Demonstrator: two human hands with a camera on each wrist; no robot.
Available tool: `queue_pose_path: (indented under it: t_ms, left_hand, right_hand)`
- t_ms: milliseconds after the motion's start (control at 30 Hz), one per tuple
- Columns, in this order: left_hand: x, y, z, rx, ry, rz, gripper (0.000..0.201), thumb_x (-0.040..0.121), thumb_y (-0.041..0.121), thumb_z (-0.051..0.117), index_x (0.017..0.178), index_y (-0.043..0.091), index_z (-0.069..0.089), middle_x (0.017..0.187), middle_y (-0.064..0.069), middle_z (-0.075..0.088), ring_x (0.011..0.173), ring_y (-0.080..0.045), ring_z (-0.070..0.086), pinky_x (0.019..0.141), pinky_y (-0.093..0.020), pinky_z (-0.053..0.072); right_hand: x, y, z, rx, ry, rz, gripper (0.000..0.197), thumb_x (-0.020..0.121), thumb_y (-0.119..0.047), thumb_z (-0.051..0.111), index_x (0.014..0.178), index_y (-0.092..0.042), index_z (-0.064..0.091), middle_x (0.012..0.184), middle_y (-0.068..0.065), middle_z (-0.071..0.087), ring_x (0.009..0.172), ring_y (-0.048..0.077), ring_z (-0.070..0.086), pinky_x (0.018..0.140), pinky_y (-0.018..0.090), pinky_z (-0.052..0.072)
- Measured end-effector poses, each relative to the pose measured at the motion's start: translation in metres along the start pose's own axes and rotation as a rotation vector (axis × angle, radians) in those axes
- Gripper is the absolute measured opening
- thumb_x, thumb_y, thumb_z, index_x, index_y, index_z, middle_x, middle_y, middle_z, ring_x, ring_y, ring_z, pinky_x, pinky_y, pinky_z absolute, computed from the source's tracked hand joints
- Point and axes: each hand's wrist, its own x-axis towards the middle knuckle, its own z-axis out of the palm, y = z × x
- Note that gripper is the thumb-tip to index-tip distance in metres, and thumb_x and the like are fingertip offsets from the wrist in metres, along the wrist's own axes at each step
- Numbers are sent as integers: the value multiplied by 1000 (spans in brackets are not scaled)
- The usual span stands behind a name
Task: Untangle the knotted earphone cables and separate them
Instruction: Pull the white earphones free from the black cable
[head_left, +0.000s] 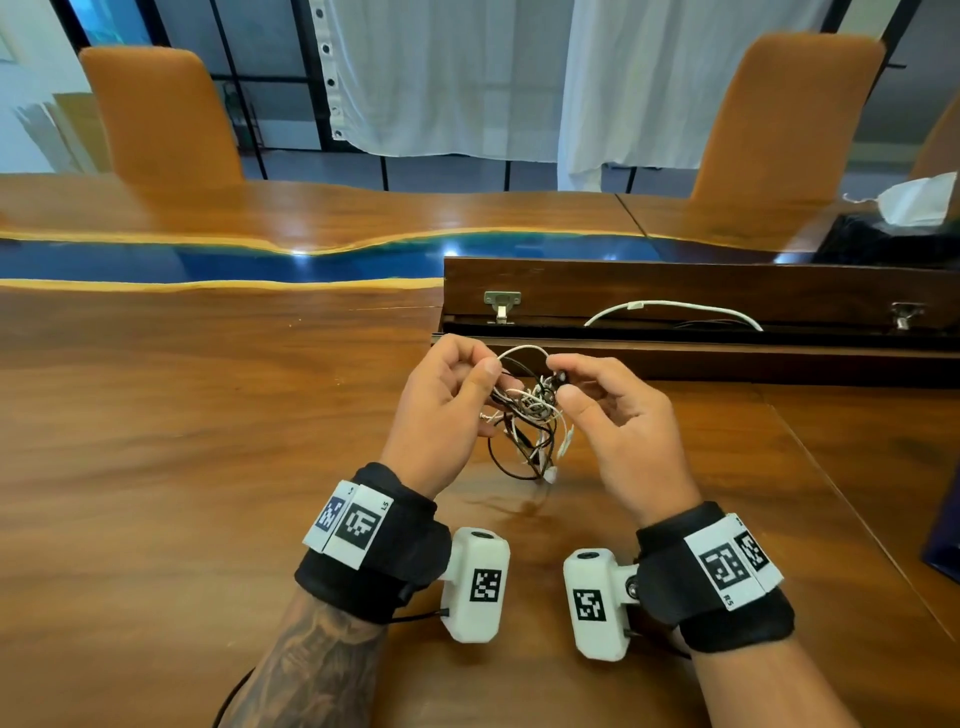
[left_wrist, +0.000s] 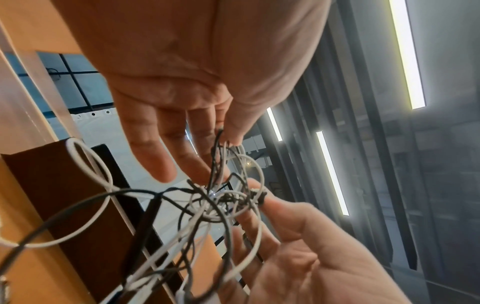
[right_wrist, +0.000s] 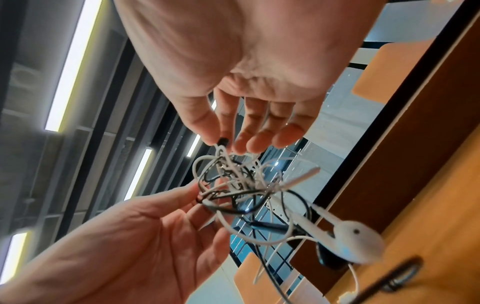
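Above the wooden bench (head_left: 208, 415), just in front of the open cable hatch (head_left: 675, 291), hangs the knot of black and white earphone cables (head_left: 530, 410), held up between both hands and clear of the surface. Left hand (head_left: 447, 400): fingers curled, thumb and forefinger pinching a bundle of strands at the knot's left edge. Right hand (head_left: 613, 415): thumb and forefinger pinching a small black piece (right_wrist: 223, 142) at the top of the tangle, probably a black earbud or plug end, remaining fingers loosely spread. Below the knot dangle several loose loops and a white earbud (right_wrist: 355, 238), free of either grip. Likely step in hand: feeding that black end back out through the loops around it. Best done slowly: keep the left-hand grip light, so the knot stays slack rather than tightening; trace the black end's path through the nearest loop, then pass it through instead of pulling hard. Worth watching: the hanging white earbud and its thin white cable, apt to snag in a passing loop. Separation not yet achieved; both colours still wound together.
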Motion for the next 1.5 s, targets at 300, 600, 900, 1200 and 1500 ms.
queue_pose_path:
  t_ms: [300, 600, 900, 1200, 1500]
  left_hand:
    - [-3, 1, 1, -20, -78, 40, 6, 103, 12, 52, 103, 10, 58, 105, -8, 74, 80, -26, 67, 51, -30, 52]
    - [-2, -2, 1, 107, -131, 46, 18, 90, 5, 71, 103, 17, 70, 85, -8, 66, 75, -15, 61, 72, -28, 57]
    - [2, -9, -4, 327, 61, 86, 18, 91, 24, 72, 81, 10, 66, 68, 8, 59, 60, 1, 50, 60, -10, 43]
    - [5, -5, -2, -244, 147, -49, 15, 104, 22, 52, 92, 15, 57, 73, 0, 67, 74, -17, 68, 63, -30, 56]
    - [5, -10, 0, -225, 68, -32, 18, 102, 18, 55, 84, 16, 52, 61, 6, 41, 58, -12, 40, 58, -21, 41]
  right_hand:
    - [-2, 1, 1, -28, -43, 38, 12, 94, -22, 71, 104, -27, 70, 104, -9, 70, 95, 14, 65, 82, 41, 57]
    - [4, 2, 0, 91, 211, 62, 12, 98, -10, 61, 95, -22, 62, 91, 0, 73, 86, 14, 69, 74, 28, 55]
    - [6, 2, 0, 311, 266, 161, 11, 99, -13, 62, 93, -22, 63, 67, -7, 59, 70, 17, 55, 69, 34, 50]
    - [-1, -6, 1, 52, 28, 121, 23, 86, -13, 78, 103, -21, 64, 100, -1, 73, 91, 10, 73, 76, 27, 61]
    - [2, 1, -8, -298, 46, 103, 25, 96, -9, 63, 95, -35, 63, 81, -14, 56, 74, 1, 56, 64, 12, 47]
